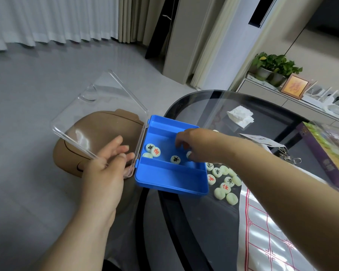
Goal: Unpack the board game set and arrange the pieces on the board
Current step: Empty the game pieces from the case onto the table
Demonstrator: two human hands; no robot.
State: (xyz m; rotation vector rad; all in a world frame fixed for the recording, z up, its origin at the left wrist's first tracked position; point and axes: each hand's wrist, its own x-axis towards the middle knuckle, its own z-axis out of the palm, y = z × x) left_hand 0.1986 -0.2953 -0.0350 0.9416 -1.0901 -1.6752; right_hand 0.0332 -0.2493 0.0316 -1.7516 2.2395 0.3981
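Note:
A blue plastic case (170,178) juts over the left edge of the round glass table, its clear lid (90,118) swung open to the left. My left hand (108,163) lies under the lid and props it with straight fingers. My right hand (192,143) reaches into the case's middle compartment and pinches a pale round chess piece (189,154). Loose pieces lie in that compartment: a red-marked one (156,151) and a black-marked one (175,159). Several pieces (224,181) lie on the table right of the case. The clear plastic board sheet (262,231) with red grid lines sits at lower right.
A brown stool (74,153) stands on the floor under the lid. On the glass table (184,231) lie a folded white tissue (240,115), a metal ring puzzle (288,156) and a purple game box (329,153). A shelf with potted plants (274,67) is behind.

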